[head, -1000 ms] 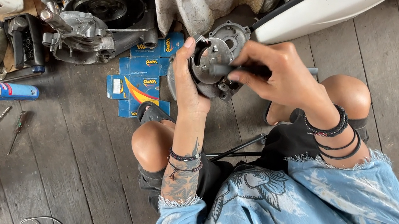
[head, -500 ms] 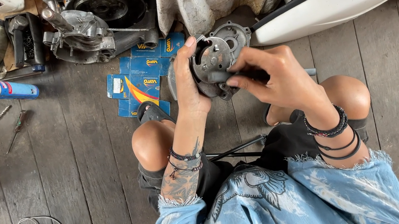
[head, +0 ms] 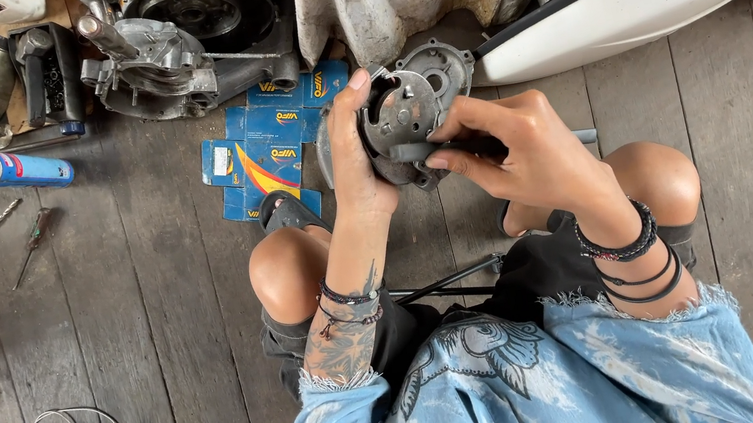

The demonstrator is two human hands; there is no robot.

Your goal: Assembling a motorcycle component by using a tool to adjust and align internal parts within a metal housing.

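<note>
Above the bent knees, the left hand (head: 350, 160) grips the grey metal engine cover (head: 410, 116) by its left edge, fingers closed on it; the right hand (head: 528, 152) pinches a dark tool (head: 462, 146) against its face; beyond lie blue cartons (head: 271, 148) on the plank floor (head: 155, 277), then an engine block (head: 177, 32).

Left hand (head: 356, 159) grips grey metal engine cover (head: 411, 110) from left side. Right hand (head: 514, 154) presses dark tool (head: 467, 144) against cover's face. Blue cartons (head: 271, 148) on plank floor (head: 136, 280) just left; blue spray can (head: 17, 170) far left.
</note>
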